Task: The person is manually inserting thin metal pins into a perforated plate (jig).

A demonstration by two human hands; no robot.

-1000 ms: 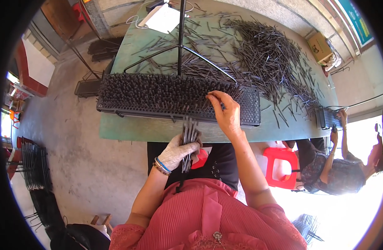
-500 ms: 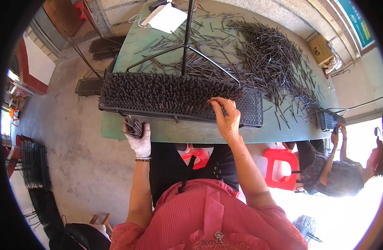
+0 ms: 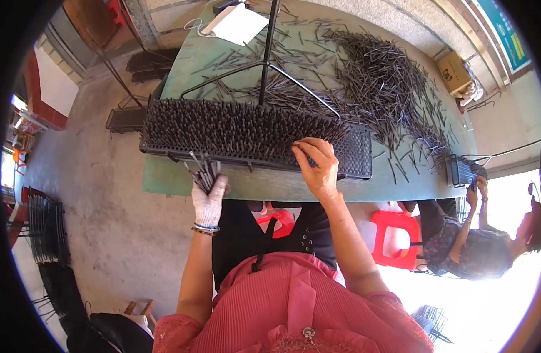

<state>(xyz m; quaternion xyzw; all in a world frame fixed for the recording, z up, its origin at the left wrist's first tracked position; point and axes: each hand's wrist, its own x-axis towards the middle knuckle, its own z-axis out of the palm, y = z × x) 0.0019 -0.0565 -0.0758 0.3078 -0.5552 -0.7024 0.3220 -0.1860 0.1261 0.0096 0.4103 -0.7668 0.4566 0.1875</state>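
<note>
A long black perforated tray (image 3: 357, 154) lies across the near part of the table, with thin dark sticks (image 3: 223, 125) standing upright and densely packed in its holes. Only its right end shows bare holes. My left hand (image 3: 208, 203), in a white glove, is closed around a loose bundle of the same sticks (image 3: 206, 172), just in front of the tray's near edge. My bare right hand (image 3: 319, 167) is over the tray where the packed sticks give way to bare holes. Its thumb and fingers are pinched together; whatever is between them is too small to make out.
A large heap of loose sticks (image 3: 382, 76) covers the far right of the green table (image 3: 253, 191). A black metal frame (image 3: 265, 65) rises behind the tray. A white sheet-like item (image 3: 238, 25) lies at the back. To the right, another person handles a smaller tray (image 3: 458, 170) beside a red stool (image 3: 394, 235).
My left hand has moved a little right and up, and the bundle now fans upward beyond its fingers. My right hand stays at nearly the same spot, its fingers still pinched.
</note>
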